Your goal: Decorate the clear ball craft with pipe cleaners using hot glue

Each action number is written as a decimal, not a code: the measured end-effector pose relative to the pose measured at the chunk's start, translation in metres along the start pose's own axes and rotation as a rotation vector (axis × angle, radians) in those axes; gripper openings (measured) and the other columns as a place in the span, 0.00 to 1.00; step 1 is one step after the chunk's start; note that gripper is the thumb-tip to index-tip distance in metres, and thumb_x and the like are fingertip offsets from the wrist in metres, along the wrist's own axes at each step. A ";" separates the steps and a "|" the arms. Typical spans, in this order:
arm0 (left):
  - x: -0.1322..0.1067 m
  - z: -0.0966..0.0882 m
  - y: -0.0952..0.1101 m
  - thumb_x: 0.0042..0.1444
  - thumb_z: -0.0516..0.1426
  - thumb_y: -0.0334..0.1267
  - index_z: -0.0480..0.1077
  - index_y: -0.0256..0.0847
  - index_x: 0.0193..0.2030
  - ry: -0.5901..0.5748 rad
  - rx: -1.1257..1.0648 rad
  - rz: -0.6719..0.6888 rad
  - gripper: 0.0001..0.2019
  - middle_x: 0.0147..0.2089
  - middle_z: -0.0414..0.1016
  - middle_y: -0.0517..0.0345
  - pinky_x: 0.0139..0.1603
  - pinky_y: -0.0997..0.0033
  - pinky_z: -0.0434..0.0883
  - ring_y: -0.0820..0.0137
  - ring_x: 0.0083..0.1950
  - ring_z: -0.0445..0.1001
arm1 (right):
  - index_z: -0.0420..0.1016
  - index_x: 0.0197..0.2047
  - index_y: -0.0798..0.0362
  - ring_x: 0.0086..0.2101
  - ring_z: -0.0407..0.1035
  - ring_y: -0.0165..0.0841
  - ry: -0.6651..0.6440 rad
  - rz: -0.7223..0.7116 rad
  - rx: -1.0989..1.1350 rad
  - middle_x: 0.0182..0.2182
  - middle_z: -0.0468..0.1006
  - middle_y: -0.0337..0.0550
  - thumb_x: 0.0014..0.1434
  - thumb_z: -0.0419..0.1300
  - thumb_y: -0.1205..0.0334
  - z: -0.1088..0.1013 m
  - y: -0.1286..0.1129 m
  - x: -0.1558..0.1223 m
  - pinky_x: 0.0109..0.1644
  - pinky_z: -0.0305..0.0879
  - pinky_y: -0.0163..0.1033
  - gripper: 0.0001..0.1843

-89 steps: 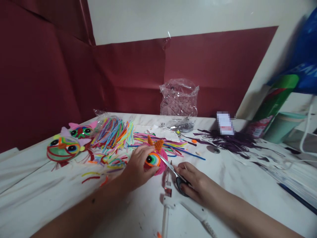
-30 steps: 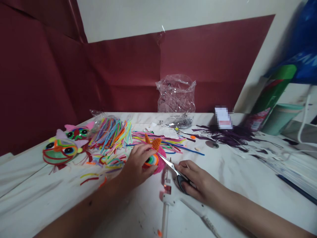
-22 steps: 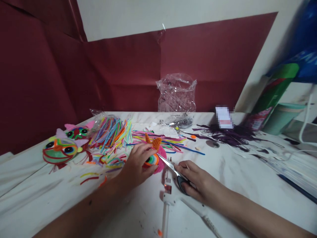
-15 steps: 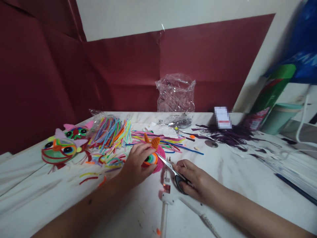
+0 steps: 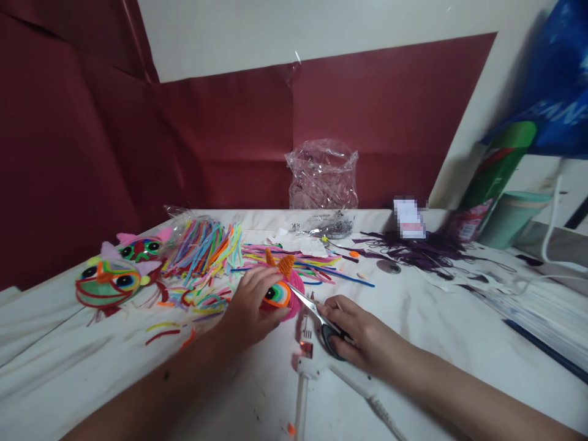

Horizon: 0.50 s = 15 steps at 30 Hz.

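Around a round pink pipe-cleaner animal face [image 5: 297, 294] my left hand [image 5: 255, 300] is closed, its fingers covering the left part. The face has orange pointed ears [image 5: 286, 265] and a ringed eye [image 5: 275, 295] in orange, white and green. My right hand [image 5: 356, 331] grips the black handles of a pair of scissors [image 5: 316, 312]. Their blades look nearly closed, with the tip at the face's edge just below the ear. Below the scissors lies a white glue gun [image 5: 309, 364] with a small red light, a clear glue stick behind it.
Two finished-looking animal faces [image 5: 108, 285] lie at the left. Beside them are a bag of coloured pipe cleaners [image 5: 202, 248] and loose cut pieces. Purple strings [image 5: 422, 250], a clear plastic bag [image 5: 324, 174] and a green cup [image 5: 512, 217] stand or lie farther back.
The view has shifted slightly. Both hands hold nearly the same pose, and the pink face appears turned a little, with more of its ringed eye showing.
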<state>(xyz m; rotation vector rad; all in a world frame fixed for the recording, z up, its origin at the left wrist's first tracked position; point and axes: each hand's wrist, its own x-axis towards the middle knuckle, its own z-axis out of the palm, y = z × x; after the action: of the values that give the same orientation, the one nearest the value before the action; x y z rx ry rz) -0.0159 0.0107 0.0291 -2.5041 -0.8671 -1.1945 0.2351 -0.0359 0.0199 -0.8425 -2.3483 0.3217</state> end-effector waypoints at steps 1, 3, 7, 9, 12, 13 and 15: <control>0.000 0.000 0.000 0.53 0.58 0.39 0.62 0.41 0.52 -0.003 -0.003 0.000 0.20 0.53 0.71 0.46 0.58 0.51 0.64 0.58 0.56 0.67 | 0.66 0.54 0.55 0.44 0.69 0.37 0.003 -0.002 0.000 0.44 0.68 0.52 0.55 0.53 0.76 0.000 0.000 0.000 0.48 0.69 0.41 0.22; 0.000 0.000 0.000 0.53 0.58 0.39 0.61 0.41 0.53 -0.013 -0.008 -0.004 0.20 0.53 0.71 0.46 0.59 0.50 0.64 0.57 0.57 0.67 | 0.66 0.54 0.55 0.43 0.69 0.37 0.007 -0.002 -0.001 0.44 0.68 0.52 0.55 0.53 0.76 0.000 -0.001 0.000 0.48 0.70 0.41 0.22; -0.001 0.001 -0.001 0.52 0.58 0.38 0.60 0.41 0.54 -0.023 -0.019 -0.010 0.22 0.54 0.70 0.45 0.60 0.50 0.63 0.57 0.58 0.66 | 0.66 0.54 0.55 0.43 0.70 0.37 0.009 0.000 -0.006 0.44 0.68 0.53 0.54 0.53 0.76 -0.001 -0.002 0.000 0.47 0.70 0.41 0.24; -0.001 0.002 -0.001 0.52 0.59 0.38 0.60 0.40 0.54 -0.027 -0.025 -0.010 0.23 0.54 0.70 0.45 0.60 0.51 0.62 0.57 0.58 0.65 | 0.66 0.55 0.54 0.42 0.70 0.37 0.012 -0.006 -0.004 0.44 0.69 0.52 0.54 0.53 0.76 -0.001 -0.002 0.000 0.46 0.71 0.41 0.24; -0.002 0.002 -0.001 0.51 0.59 0.36 0.60 0.40 0.55 -0.041 -0.031 -0.017 0.23 0.55 0.69 0.45 0.62 0.51 0.61 0.57 0.59 0.64 | 0.66 0.54 0.54 0.42 0.70 0.37 0.013 -0.001 0.001 0.43 0.69 0.52 0.54 0.53 0.76 -0.002 -0.003 0.001 0.46 0.70 0.40 0.24; -0.003 0.001 -0.001 0.51 0.58 0.35 0.60 0.40 0.55 -0.048 -0.034 -0.019 0.23 0.55 0.69 0.45 0.62 0.51 0.61 0.57 0.59 0.64 | 0.67 0.54 0.54 0.42 0.70 0.37 0.008 0.007 0.001 0.43 0.69 0.51 0.54 0.53 0.76 -0.002 -0.003 0.001 0.47 0.70 0.40 0.23; -0.003 0.001 0.000 0.51 0.58 0.34 0.60 0.40 0.55 -0.059 -0.038 -0.016 0.23 0.56 0.68 0.45 0.62 0.50 0.60 0.57 0.60 0.63 | 0.67 0.53 0.54 0.42 0.70 0.37 -0.004 0.029 -0.006 0.42 0.68 0.50 0.54 0.53 0.76 -0.002 -0.003 0.002 0.47 0.70 0.40 0.23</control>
<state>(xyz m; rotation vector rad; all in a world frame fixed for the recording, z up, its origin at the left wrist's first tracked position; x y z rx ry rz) -0.0171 0.0101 0.0266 -2.5791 -0.8878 -1.1582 0.2341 -0.0371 0.0239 -0.8796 -2.3441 0.3295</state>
